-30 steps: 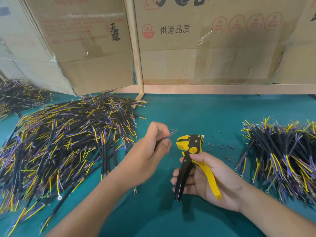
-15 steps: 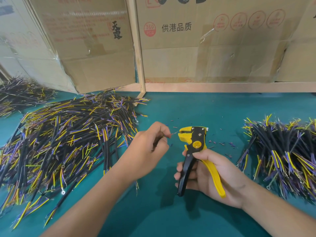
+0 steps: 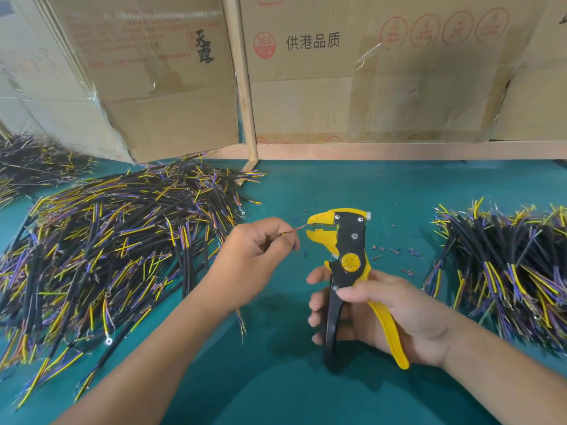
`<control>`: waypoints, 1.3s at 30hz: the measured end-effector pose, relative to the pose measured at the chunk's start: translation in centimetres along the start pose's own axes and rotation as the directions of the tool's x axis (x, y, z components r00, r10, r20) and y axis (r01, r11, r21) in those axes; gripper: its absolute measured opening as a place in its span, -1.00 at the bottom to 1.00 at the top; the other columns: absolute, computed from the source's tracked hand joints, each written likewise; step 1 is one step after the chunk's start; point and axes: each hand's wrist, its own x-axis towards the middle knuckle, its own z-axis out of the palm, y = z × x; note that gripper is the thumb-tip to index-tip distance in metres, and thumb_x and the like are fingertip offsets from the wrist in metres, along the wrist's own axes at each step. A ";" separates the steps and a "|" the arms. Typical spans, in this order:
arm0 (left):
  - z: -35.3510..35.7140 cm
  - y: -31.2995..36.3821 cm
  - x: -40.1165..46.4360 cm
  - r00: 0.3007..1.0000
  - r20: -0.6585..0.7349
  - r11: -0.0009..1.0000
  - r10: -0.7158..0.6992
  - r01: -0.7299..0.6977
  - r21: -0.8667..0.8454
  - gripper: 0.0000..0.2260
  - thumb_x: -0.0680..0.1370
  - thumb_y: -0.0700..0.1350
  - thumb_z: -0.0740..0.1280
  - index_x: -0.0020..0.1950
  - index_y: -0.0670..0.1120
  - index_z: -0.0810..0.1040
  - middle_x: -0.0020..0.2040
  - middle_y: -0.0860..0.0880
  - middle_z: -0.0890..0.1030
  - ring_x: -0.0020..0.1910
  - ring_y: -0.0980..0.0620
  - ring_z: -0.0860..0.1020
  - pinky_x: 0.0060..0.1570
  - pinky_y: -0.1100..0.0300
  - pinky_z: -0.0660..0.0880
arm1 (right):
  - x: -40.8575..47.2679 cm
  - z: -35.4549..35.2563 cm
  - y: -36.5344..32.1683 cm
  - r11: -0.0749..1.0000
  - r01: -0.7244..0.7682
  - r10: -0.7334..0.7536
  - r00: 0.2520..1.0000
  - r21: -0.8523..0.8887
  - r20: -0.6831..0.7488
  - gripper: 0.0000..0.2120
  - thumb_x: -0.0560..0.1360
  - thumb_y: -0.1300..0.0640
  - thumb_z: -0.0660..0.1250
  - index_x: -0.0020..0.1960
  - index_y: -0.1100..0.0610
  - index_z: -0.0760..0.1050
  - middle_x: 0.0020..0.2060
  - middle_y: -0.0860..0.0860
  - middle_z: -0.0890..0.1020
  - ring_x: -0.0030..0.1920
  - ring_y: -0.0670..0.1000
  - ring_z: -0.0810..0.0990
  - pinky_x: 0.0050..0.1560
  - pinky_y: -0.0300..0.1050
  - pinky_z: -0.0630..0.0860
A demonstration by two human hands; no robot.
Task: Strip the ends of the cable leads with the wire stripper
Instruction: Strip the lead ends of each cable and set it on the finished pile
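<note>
My right hand (image 3: 389, 314) grips the black and yellow handles of the wire stripper (image 3: 346, 256), held upright with its yellow jaws pointing left. My left hand (image 3: 254, 256) pinches a cable lead (image 3: 296, 230); its thin end reaches the mouth of the jaws. The rest of that cable hangs below my left hand, mostly hidden by it. The jaws show a narrow gap.
A large pile of black cables with yellow and purple leads (image 3: 107, 256) covers the left of the teal table (image 3: 337, 185). A second cable pile (image 3: 506, 271) lies at the right. Small insulation scraps (image 3: 395, 250) dot the table behind the stripper. Cardboard boxes (image 3: 368, 72) stand along the back.
My right hand has raised the stripper and brought its jaws toward the lead. My left hand has moved the lead's end up to the jaw mouth.
</note>
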 end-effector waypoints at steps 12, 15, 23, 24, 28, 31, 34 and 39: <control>0.6 -0.1 -0.4 0.994 0.109 0.989 0.003 -0.019 0.148 -0.80 0.53 0.05 0.15 -0.30 0.11 0.37 -0.41 0.10 0.27 -0.39 0.09 0.22 -0.38 0.13 0.23 | -0.1 0.5 -0.3 0.999 -0.047 0.047 0.998 0.000 -0.045 -0.72 0.38 0.25 0.34 0.09 0.24 0.56 -0.21 0.23 0.47 -0.19 0.22 0.50 0.01 0.26 0.53; 0.5 -0.2 -0.5 0.990 0.140 0.968 0.026 -0.059 0.242 -0.83 0.53 -0.01 0.16 -0.28 0.07 0.35 -0.45 0.07 0.25 -0.41 0.09 0.18 -0.40 0.19 0.19 | -0.4 0.4 -0.6 0.996 -0.078 0.076 0.996 -0.052 -0.041 -0.74 0.39 0.24 0.35 0.08 0.25 0.55 -0.23 0.23 0.48 -0.22 0.21 0.50 -0.05 0.24 0.54; 0.0 0.3 -0.3 0.988 0.146 0.955 0.051 -0.091 0.282 -0.80 0.50 0.03 0.15 -0.34 0.17 0.32 -0.46 0.04 0.25 -0.43 0.07 0.18 -0.43 0.20 0.16 | -0.7 0.1 -1.0 0.987 -0.089 0.090 0.996 -0.132 0.000 -0.77 0.43 0.23 0.34 0.08 0.25 0.54 -0.24 0.23 0.48 -0.22 0.20 0.50 -0.06 0.23 0.53; -0.1 0.3 -0.3 0.989 0.142 0.954 0.050 -0.089 0.285 -0.78 0.52 0.00 0.16 -0.34 0.19 0.32 -0.46 0.04 0.25 -0.44 0.08 0.18 -0.43 0.21 0.16 | -0.7 0.1 -1.0 0.987 -0.087 0.089 0.996 -0.138 0.009 -0.77 0.44 0.23 0.33 0.08 0.25 0.54 -0.23 0.23 0.48 -0.21 0.20 0.49 -0.06 0.22 0.53; -0.1 0.5 -0.3 0.989 0.139 0.950 0.044 -0.084 0.300 -0.72 0.53 -0.10 0.20 -0.34 0.20 0.32 -0.47 0.04 0.25 -0.44 0.08 0.18 -0.44 0.25 0.15 | -0.7 0.0 -0.9 0.985 -0.086 0.088 0.996 -0.150 0.009 -0.78 0.46 0.23 0.32 0.09 0.25 0.53 -0.23 0.22 0.48 -0.21 0.20 0.49 -0.05 0.23 0.52; 0.0 0.9 -0.4 0.990 0.136 0.947 0.050 -0.090 0.308 -0.73 0.52 -0.11 0.20 -0.34 0.17 0.30 -0.47 0.03 0.24 -0.44 0.06 0.18 -0.44 0.24 0.15 | -0.7 0.1 -1.0 0.982 -0.084 0.086 0.996 -0.169 0.008 -0.78 0.45 0.22 0.33 0.08 0.25 0.54 -0.24 0.22 0.48 -0.21 0.20 0.49 -0.06 0.23 0.53; 0.0 1.2 -0.5 0.986 0.137 0.928 0.097 -0.139 0.344 -0.77 0.52 -0.13 0.21 -0.30 0.12 0.30 -0.49 0.02 0.22 -0.45 0.02 0.17 -0.45 0.30 0.13 | -0.7 0.3 -1.0 0.978 -0.083 0.087 0.996 -0.190 0.009 -0.78 0.45 0.21 0.34 0.07 0.26 0.54 -0.24 0.22 0.48 -0.22 0.20 0.49 -0.07 0.22 0.54; -0.4 1.5 -0.6 0.982 0.140 0.929 0.123 -0.164 0.331 -0.88 0.53 -0.22 0.31 -0.20 -0.07 0.46 -0.51 0.05 0.20 -0.46 0.04 0.16 -0.45 0.35 0.12 | -0.8 0.6 -0.9 0.972 -0.090 0.087 0.996 -0.219 -0.024 -0.82 0.47 0.18 0.35 0.02 0.26 0.54 -0.27 0.21 0.48 -0.25 0.19 0.49 -0.10 0.20 0.54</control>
